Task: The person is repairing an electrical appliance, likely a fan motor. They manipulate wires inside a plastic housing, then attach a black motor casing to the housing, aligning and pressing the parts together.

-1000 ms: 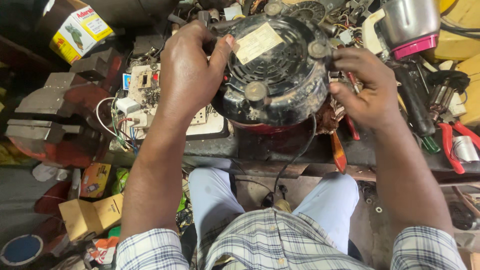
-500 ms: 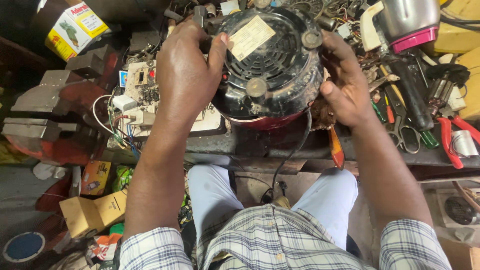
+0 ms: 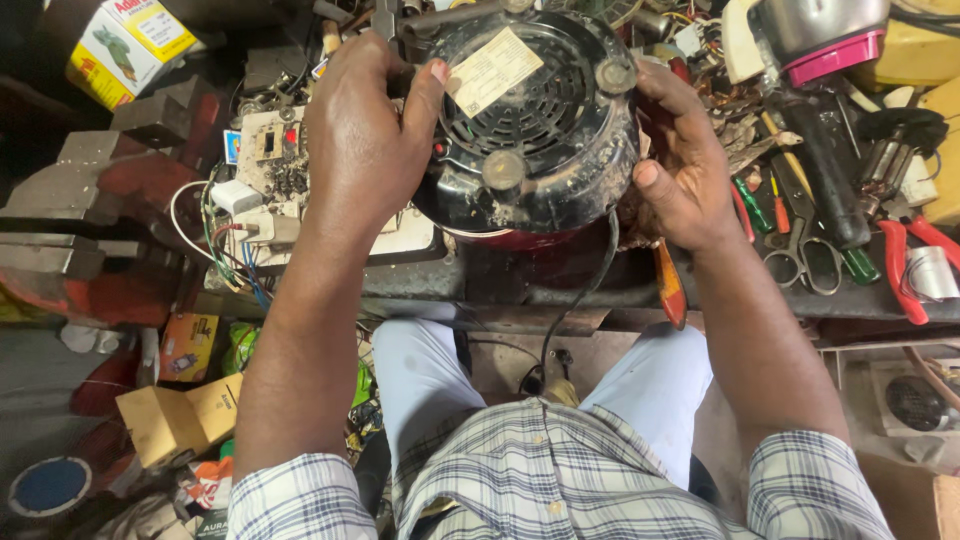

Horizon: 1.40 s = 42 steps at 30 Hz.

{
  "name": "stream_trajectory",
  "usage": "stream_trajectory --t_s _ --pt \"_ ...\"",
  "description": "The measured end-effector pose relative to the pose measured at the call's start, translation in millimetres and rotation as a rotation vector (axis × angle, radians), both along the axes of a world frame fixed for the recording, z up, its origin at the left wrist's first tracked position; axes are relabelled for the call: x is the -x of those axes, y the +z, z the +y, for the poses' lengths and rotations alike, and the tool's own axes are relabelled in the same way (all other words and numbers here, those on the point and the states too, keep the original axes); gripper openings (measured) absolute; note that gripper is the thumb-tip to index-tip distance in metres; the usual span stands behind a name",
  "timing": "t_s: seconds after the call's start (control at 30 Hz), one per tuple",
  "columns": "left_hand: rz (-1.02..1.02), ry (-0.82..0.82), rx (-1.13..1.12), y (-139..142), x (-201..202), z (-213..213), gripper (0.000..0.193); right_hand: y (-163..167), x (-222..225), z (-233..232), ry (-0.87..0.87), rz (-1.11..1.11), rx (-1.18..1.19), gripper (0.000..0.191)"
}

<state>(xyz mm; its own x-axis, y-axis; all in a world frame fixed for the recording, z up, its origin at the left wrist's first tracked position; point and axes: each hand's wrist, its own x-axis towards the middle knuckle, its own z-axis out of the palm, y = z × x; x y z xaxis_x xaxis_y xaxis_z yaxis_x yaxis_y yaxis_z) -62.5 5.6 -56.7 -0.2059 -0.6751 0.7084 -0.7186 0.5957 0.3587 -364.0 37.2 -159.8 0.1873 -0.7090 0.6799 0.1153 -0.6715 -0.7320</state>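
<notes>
A round black appliance base (image 3: 530,130), turned bottom up, lies on the workbench edge, showing a vent grille, rubber feet and a pale paper label. A red body shows beneath it. My left hand (image 3: 365,130) grips its left side, thumb by the label. My right hand (image 3: 680,165) holds its right side, fingers curled around the rim. A black power cord (image 3: 580,300) hangs from it down between my knees.
A switchboard with loose wires (image 3: 265,190) lies left of the base. Scissors (image 3: 800,250), red pliers (image 3: 905,270), screwdrivers and a pink-rimmed steel jar (image 3: 825,35) crowd the right. A metal vise (image 3: 90,210) stands at left. Cardboard boxes (image 3: 165,415) litter the floor.
My right hand has slid from the bench beside the base onto its right rim. The base has shifted slightly up and right in view. My left hand keeps its grip.
</notes>
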Motion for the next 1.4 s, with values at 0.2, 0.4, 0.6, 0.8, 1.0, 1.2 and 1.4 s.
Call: stream_trajectory --t_s 0.2,0.4,0.6,0.8,1.0,1.2,1.4 --pt "0.04 -0.037 0.0 -1 0 -2 0.032 1 -3 0 0.044 -0.031 0.005 0.071" --pt "0.032 -0.041 0.052 -3 -2 0 0.024 2 -6 0 0.041 -0.064 -0.022 0.072" --pt "0.039 -0.087 0.007 -6 -4 -9 0.027 1 -10 3 0.023 -0.079 -0.059 0.076" --pt "0.098 -0.079 0.023 -17 -10 -17 0.035 16 -23 12 -0.183 0.0 -0.063 0.083" --pt "0.543 -0.502 -0.364 -42 -35 -42 0.048 35 -45 37 -0.201 0.102 0.005 0.085" --pt "0.457 -0.542 -0.641 -63 -65 -56 0.081 42 -68 46 -0.186 0.116 -0.042 0.092" --pt "0.444 -0.733 -0.654 -68 -81 -61 0.084 34 -65 56 -0.179 0.132 -0.174 0.103"
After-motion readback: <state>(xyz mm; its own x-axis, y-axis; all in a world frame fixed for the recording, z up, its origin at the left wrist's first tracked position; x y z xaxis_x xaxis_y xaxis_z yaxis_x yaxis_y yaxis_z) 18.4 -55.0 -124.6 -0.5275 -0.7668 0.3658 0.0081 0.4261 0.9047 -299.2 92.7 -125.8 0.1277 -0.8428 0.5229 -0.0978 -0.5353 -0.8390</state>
